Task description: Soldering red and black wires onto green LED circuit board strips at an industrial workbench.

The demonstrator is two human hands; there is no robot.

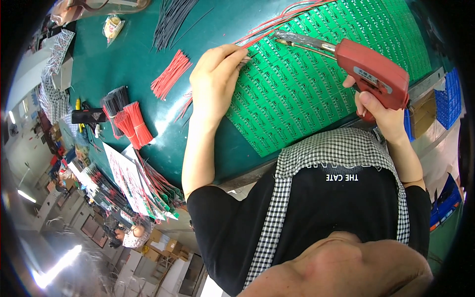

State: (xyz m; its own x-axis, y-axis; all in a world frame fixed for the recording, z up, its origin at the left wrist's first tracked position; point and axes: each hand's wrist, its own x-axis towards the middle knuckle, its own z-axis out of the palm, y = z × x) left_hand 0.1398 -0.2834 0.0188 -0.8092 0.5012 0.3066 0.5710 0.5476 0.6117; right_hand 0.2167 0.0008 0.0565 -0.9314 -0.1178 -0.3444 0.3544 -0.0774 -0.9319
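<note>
My right hand (373,106) grips a red soldering gun (373,74) by its handle. Its long metal tip points left, over the far part of a large sheet of green circuit boards (297,89) laid out in rows. At the left edge of that sheet, my left hand (215,76) is closed with its fingers bent, their tips partly hidden. Long red wires (267,30) stretch away from its fingertips to the far right along the boards. More red wire ends (184,108) show beside the left wrist.
On the green table (133,37) lie loose red wires (170,74), dark wires (173,22), tied red and black wire bundles (131,126) and a small wrapped packet (113,28). Wired boards on white sheets (126,173) sit at the left edge. A blue crate (448,99) stands right. Another person (133,236) is farther off.
</note>
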